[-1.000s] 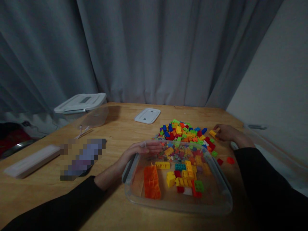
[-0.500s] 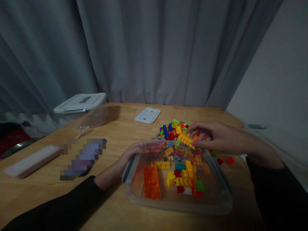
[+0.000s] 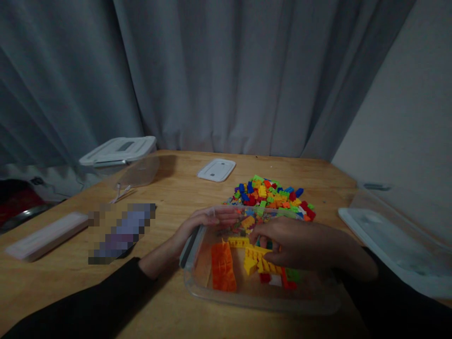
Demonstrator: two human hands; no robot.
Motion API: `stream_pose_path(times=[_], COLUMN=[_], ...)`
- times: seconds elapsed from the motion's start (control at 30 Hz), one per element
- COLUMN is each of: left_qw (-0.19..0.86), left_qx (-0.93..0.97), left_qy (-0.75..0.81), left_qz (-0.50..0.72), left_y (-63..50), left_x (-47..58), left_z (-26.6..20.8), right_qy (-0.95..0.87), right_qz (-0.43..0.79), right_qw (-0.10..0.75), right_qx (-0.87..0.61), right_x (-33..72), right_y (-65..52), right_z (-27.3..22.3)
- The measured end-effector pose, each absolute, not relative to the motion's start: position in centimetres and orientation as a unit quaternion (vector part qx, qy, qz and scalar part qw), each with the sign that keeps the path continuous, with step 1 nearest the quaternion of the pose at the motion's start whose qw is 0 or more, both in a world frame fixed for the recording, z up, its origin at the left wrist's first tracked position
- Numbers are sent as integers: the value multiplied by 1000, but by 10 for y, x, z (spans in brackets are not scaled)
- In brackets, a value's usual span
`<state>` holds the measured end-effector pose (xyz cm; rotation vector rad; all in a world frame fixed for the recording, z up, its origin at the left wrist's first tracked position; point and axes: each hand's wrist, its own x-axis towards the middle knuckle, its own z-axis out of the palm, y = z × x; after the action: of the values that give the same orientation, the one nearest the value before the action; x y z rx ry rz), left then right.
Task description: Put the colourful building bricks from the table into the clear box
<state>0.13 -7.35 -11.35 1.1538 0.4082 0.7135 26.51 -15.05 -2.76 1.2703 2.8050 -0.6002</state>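
Observation:
A clear plastic box (image 3: 206, 295) stands on the wooden table in front of me. My left hand (image 3: 208, 218) grips its far left corner, fingers stretched along the far wall. Inside the box, my right hand (image 3: 293, 240) reaches low with curled fingers. Between its thumb and fingers is a yellow toy brick (image 3: 257, 253), partly covered by the hand. Around it lie other yellow bricks (image 3: 238, 242), a green brick (image 3: 292, 274) and red and white ones. An orange piece (image 3: 223, 267) rests at the box's left side. The right hand hides some of the bricks.
Behind the box is a heap of colourful bricks (image 3: 271, 193). A white lid (image 3: 216, 170) lies farther back. On the left are a lidded container (image 3: 120, 160), a pale long case (image 3: 47, 235) and a pixelated item (image 3: 123, 233). Another clear container (image 3: 384, 245) stands at right.
My right hand has moved from the brick heap down and toward me into the box, bringing the yellow brick along. The container at right is now uncovered. My left hand has stayed put.

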Motion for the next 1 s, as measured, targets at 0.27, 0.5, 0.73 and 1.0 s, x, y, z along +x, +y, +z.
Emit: stream_pose_path(times=[0.27,0.5,0.73,1.0], left_qw=[766,755,762,752], left_qx=[528,538,526,528], left_qy=[175,187,188,198], left_qz=[323,325,328,341], left_y=[-72,-74,-75,-78], left_x=[2,3,3,3], left_z=[-116,-110,-111,-107], right_qy=[893,889,892,888], right_qz=[-197,-181,-199,-165], right_qw=[-8,7,-6,23], right_qx=[404,420,406,428], right_x=[265,265,264,269], right_y=[-151,-149,-152,-148], right_z=[-22,-28,-21,-34])
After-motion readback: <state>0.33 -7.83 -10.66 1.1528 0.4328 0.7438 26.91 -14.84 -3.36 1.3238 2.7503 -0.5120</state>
